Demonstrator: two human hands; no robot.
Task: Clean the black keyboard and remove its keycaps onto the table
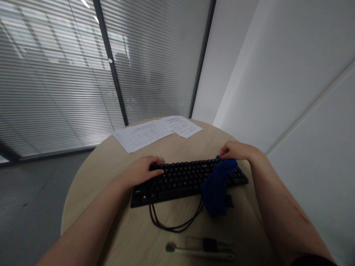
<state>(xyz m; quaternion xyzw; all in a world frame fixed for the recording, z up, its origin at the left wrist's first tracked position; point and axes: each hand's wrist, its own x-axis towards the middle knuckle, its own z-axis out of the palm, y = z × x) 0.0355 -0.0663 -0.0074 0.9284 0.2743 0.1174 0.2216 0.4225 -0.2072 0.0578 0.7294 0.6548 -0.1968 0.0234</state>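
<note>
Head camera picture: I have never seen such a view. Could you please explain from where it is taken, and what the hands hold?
There is no machine here: a person wears the camera on the head, looking forward and down at their own bare hands. The left hand grips a black keyboard at its far edge. The right hand pinches a blue cloth, which drapes over the keyboard's right part. A cable loops out at the near side. Also on the round table lie papers and, nearest the camera, a small brush.

Rumpled blue cloth [217, 188] drapes across the black keyboard [180, 179], right of centre.
</note>
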